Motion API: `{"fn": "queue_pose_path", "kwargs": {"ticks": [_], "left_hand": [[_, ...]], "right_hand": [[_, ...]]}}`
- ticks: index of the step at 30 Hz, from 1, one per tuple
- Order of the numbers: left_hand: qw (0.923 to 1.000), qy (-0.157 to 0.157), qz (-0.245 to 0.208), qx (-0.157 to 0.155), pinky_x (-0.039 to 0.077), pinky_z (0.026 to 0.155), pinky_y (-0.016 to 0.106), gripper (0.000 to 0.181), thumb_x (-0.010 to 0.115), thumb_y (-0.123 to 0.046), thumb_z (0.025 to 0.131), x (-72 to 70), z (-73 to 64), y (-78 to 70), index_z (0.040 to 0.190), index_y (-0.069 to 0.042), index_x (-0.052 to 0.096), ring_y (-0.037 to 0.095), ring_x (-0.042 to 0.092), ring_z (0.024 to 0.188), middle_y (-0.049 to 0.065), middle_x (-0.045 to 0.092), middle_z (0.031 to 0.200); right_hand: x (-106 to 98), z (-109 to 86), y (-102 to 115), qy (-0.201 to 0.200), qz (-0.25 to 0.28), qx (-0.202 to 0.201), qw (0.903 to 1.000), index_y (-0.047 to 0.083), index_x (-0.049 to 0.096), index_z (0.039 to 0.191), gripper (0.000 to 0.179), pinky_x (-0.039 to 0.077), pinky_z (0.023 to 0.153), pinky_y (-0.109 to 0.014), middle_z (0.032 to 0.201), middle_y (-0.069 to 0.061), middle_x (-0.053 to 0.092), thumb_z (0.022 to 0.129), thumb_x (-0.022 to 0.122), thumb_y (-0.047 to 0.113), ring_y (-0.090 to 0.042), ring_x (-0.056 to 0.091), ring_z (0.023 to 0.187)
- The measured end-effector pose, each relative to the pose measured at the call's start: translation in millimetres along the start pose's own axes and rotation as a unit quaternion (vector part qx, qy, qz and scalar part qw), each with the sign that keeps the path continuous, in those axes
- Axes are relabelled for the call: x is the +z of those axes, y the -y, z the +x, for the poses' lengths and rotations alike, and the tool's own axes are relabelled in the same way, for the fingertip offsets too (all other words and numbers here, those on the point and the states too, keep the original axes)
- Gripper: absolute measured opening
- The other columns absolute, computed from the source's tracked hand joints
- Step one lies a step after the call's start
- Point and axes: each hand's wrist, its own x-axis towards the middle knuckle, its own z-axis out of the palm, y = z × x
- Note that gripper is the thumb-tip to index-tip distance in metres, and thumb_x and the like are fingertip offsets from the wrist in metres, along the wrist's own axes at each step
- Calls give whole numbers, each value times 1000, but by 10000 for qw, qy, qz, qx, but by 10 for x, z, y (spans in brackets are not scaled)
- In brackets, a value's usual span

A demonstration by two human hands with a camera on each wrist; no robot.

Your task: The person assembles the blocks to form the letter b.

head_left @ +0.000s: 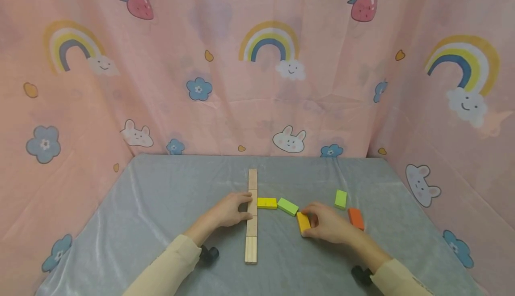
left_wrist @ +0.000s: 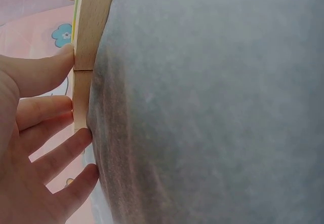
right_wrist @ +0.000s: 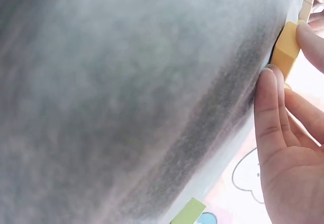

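Right hand [head_left: 327, 222] pinches amber block [head_left: 303, 223] by its ends, just beside a green block [head_left: 288, 206] on the worktop [head_left: 181, 188]. Left hand [head_left: 231, 210], fingers loosely extended, touches wooden-block row [head_left: 251, 226]; only left wrist view shows them fanned. Red-orange block [head_left: 356, 219]: head view alone.

I assess the site as a makeshift tabletop booth. In the head view, a pink curtain [head_left: 241, 108] encloses the back and both sides; folds and creases indicate hung sheeting. Childlike prints noted: rainbows [head_left: 268, 30], strawberries [head_left: 364, 6], rabbit faces [head_left: 290, 141] and blue flowers [head_left: 199, 89]. Grey cloth [head_left: 181, 184] forms the working surface. The type of building beyond I cannot determine.
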Motion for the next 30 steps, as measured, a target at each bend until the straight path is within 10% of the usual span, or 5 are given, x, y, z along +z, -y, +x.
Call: {"fn": "queue_pose_path", "kwargs": {"ticks": [30], "left_hand": [[10000,-24,22,-86,38,115,51,57,77,-26,93,-3,-2,-15,142,-5,59,34,45,141,7,52,152]], "right_hand": [[2,-3,7,13,-16,-85,10000,1,67,123,57,47,61,-23,105,1,59,77,90,27,-9,53,74]]}}
